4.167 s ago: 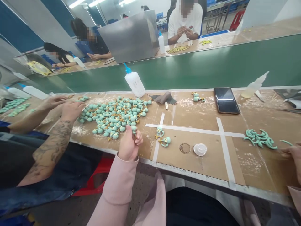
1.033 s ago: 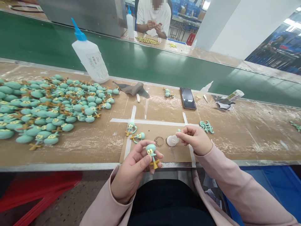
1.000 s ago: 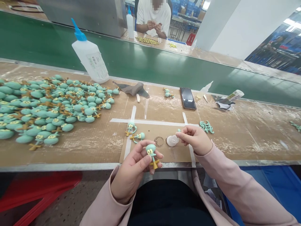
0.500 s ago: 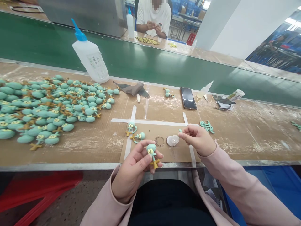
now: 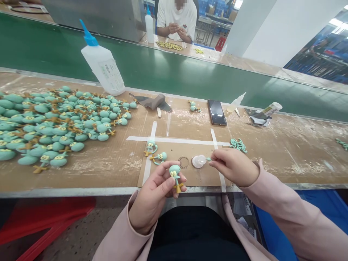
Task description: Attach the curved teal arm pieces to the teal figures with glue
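Observation:
My left hand (image 5: pixel 159 192) is closed around a teal cartoon figurine (image 5: pixel 174 172) with yellow eyes and a mustard-coloured lower body, held upright over the table's front edge. In my right hand (image 5: pixel 232 165), thumb and fingers pinch a small teal arm piece (image 5: pixel 208 159), its tip close beside a small clear cup (image 5: pixel 199 161) on the cardboard. Whether the tip touches the cup I cannot tell. Left of the cup lies a thin ring mark (image 5: pixel 183 162). Two figurines with curved arms, one figurine (image 5: pixel 160 157) nearer and one figurine (image 5: pixel 150 145) farther, lie by the left tape strip.
A large pile of figurines (image 5: pixel 62 127) covers the left side. Behind stand a blue-capped bottle (image 5: pixel 104 70), a cloth (image 5: pixel 153 103) and a phone (image 5: pixel 216 112). Curved teal arms (image 5: pixel 238 145) lie beyond my right hand. Across the green belt (image 5: pixel 163 72) sits a person (image 5: pixel 177 21).
My right hand has turned and lowered slightly, bringing the teal arm piece down beside the clear cup. My left hand keeps the figurine in nearly the same place.

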The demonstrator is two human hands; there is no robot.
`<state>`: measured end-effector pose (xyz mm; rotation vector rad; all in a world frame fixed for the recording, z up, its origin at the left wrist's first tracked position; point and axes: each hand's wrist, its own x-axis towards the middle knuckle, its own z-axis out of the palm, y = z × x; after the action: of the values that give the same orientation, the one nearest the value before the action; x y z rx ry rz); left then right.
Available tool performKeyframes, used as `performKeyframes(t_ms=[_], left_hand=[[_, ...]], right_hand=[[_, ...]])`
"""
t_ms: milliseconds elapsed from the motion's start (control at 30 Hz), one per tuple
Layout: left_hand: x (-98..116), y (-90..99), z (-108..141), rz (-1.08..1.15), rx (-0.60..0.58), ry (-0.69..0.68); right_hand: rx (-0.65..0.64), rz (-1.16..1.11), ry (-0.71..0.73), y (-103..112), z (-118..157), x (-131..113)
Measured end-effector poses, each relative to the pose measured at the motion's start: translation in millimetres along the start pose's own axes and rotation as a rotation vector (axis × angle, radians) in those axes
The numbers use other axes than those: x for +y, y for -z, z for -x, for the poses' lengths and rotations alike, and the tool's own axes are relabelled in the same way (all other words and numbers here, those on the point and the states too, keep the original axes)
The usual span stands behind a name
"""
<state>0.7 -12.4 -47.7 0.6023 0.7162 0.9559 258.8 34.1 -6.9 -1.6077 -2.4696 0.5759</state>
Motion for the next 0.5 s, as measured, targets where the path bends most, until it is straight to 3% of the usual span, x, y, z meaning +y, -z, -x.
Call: performKeyframes(t_ms=[500], left_hand=[[1.6, -0.9, 1.4, -0.005, 0.028, -0.003]], right_hand=[[-0.096, 0.120, 0.003, 7.3, -8.9, -4.3]])
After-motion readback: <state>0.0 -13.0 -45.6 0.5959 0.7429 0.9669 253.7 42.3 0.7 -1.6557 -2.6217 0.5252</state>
